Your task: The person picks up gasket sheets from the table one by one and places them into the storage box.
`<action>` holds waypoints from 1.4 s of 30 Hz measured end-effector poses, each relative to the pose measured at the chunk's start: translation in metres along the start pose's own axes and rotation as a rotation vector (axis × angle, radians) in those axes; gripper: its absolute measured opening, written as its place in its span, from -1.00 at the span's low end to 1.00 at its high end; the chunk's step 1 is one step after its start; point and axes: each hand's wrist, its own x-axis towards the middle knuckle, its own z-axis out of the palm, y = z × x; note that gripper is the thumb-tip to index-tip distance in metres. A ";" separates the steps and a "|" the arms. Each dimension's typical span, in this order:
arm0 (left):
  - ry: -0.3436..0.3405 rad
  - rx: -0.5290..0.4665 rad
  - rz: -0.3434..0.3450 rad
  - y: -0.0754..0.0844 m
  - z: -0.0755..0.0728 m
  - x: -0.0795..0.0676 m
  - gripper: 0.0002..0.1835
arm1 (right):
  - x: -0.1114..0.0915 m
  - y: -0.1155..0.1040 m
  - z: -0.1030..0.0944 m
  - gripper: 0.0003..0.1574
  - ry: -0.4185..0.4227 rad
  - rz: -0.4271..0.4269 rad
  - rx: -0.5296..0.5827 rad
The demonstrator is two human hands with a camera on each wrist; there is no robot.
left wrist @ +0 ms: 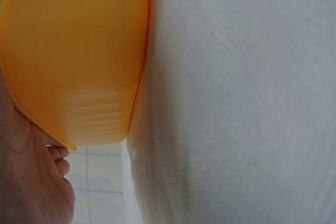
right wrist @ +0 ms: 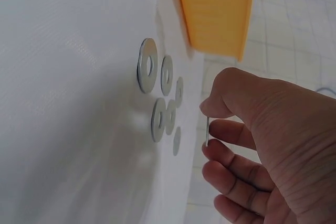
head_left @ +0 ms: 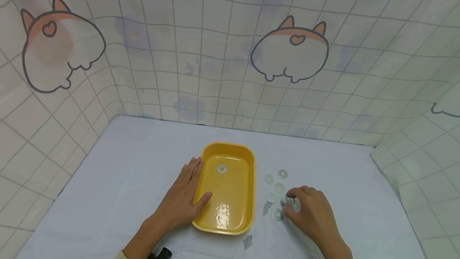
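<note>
A metal washer (right wrist: 207,131), seen edge-on in the right wrist view, is pinched between the thumb and fingers of my right hand (head_left: 312,213), above the table. Several flat washers (head_left: 277,214) lie close together beside and under that hand. To their left stands a yellow tray (head_left: 230,195), with a single washer (head_left: 221,169) lying inside near its far end. My left hand (head_left: 181,197) rests along the tray's left rim, its fingers extended and the thumb reaching over the inner side. The left wrist view shows the tray's outer wall (left wrist: 79,51) beside the palm.
The table wears a white cloth (head_left: 143,155). Grey patches (head_left: 248,242) show on it near the tray's near right corner. A black object (head_left: 164,253) sits at the near edge by the left forearm. Tile-patterned curtains (head_left: 187,51) enclose the back and sides.
</note>
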 end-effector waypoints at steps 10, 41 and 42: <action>-0.005 -0.005 -0.002 0.001 -0.001 0.001 -0.02 | 0.007 -0.007 -0.002 -0.78 -0.031 -0.003 0.029; -0.018 -0.010 -0.011 0.000 0.001 0.002 -0.04 | 0.032 -0.024 -0.007 -0.78 -0.006 -0.099 0.007; -0.019 -0.015 -0.013 0.000 0.001 0.002 -0.04 | 0.032 -0.024 -0.007 -0.77 -0.006 -0.101 0.008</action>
